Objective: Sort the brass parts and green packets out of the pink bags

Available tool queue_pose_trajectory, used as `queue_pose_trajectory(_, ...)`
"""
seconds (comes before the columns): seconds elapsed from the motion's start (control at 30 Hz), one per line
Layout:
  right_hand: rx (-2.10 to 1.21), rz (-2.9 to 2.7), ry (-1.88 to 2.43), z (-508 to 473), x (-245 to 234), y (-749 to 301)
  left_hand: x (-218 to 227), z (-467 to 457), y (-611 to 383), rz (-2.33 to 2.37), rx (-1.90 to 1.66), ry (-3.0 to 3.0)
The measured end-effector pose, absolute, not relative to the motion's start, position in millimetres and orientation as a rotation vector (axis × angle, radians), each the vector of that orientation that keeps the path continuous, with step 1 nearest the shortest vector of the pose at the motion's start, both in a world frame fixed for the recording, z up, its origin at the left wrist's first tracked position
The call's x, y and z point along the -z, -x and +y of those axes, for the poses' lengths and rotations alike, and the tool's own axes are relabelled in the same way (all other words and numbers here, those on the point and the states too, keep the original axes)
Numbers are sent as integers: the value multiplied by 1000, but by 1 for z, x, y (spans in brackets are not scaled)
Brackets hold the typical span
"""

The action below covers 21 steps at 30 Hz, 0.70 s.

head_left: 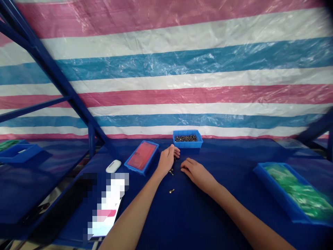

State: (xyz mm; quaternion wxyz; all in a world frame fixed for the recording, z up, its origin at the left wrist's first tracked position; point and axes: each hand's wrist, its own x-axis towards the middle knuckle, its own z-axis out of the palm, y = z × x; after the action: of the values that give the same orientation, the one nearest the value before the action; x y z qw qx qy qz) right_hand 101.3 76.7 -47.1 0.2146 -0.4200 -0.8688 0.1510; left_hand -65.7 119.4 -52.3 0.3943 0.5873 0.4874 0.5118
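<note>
My left hand (168, 159) rests on the dark blue table (208, 215) with its fingers curled loosely over small brass parts, just in front of a small blue bin of dark parts (187, 139). My right hand (195, 172) lies beside it, fingertips pinched together on a tiny dark piece that I cannot make out. One loose brass part (171, 172) lies between the hands. Another brass part (171, 190) lies nearer to me.
A blue tray with a red inside (142, 156) sits left of the hands, next to a small white device (113, 166). A phone (105, 211) lies at the table's left edge. A blue tray of green bags (293, 191) stands at right. Striped tarp hangs behind.
</note>
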Motion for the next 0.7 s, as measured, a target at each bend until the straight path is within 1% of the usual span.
queue_pose_trajectory(0.13,-423,-2416,1247,79,44,-109,52,120,65,1237,-1294,-1494)
queue_pose_trajectory(0.43,-825,-2211,1128,76,28,-117,55,121,66,1234,-1296,-1500)
queue_pose_trajectory(0.53,-1104,-2178,1115,72,23,-116,56,121,66,1216,-1298,-1507)
queue_pose_trajectory(0.7,-1848,-2177,893,66,15,-124,58,122,67,1205,-1304,-1506)
